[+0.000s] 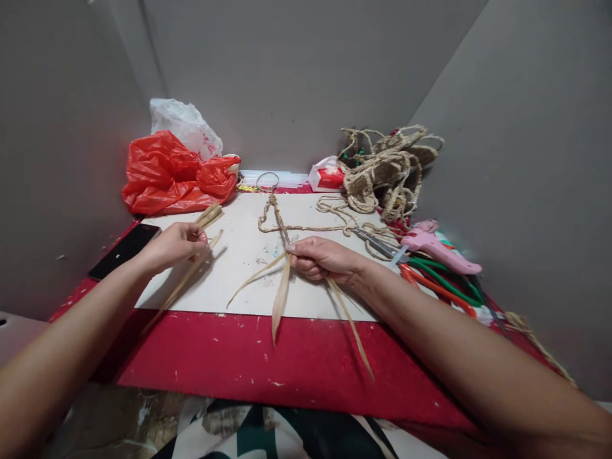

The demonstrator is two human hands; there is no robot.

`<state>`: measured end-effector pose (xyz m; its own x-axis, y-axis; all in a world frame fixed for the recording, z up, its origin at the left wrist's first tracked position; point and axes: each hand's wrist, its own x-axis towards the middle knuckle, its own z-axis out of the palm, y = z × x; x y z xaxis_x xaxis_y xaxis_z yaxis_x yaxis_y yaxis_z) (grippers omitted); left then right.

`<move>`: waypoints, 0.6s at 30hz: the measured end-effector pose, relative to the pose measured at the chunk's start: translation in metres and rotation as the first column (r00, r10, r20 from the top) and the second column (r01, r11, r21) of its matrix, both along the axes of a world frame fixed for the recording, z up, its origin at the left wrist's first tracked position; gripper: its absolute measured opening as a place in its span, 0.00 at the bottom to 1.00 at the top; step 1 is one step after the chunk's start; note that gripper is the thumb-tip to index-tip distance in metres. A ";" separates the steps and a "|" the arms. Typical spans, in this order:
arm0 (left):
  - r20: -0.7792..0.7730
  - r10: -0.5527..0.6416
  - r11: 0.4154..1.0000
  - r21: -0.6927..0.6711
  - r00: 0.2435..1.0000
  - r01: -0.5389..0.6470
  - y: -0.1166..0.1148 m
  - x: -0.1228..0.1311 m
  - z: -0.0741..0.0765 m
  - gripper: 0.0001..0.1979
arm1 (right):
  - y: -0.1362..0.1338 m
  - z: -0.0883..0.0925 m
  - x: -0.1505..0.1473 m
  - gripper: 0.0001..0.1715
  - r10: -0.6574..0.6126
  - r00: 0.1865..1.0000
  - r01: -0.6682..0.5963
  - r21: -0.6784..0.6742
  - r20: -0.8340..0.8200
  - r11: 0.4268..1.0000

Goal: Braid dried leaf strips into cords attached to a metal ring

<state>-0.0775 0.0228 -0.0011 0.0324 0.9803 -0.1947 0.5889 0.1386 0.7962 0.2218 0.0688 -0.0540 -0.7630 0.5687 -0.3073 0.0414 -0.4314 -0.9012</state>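
My right hand [318, 258] pinches the lower end of a braided straw cord [282, 223], where loose flat strands [282, 296] fan out below the fingers. The cord runs up to a metal ring [268, 182] at the back of the white board [229, 274]. A second braided length [310, 228] reaches right from it. To the left, my left hand [182, 245] is closed on a long pale straw strip [184, 278] that hangs toward the table's front edge. Just behind that hand lies a small bundle of straw strips [210, 215].
A black phone [125, 251] lies at left, below a red plastic bag [172, 175]. A heap of braided cord [382, 169] stands back right beside a tissue pack [327, 174]. At right are a pink glue gun [437, 248] and scissors with green and orange handles [442, 280].
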 end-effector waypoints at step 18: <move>0.588 -0.180 0.921 -0.181 0.789 0.345 0.032 0.102 -0.025 0.15 | 0.003 0.000 -0.003 0.22 -0.089 0.996 0.092 0.109 -0.033 0.990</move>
<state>0.0244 0.0551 -0.0259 0.4630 0.8298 -0.3115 0.1073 0.2963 0.9490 0.2191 0.0713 -0.0543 -0.7144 0.6650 -0.2178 -0.0191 -0.3297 -0.9439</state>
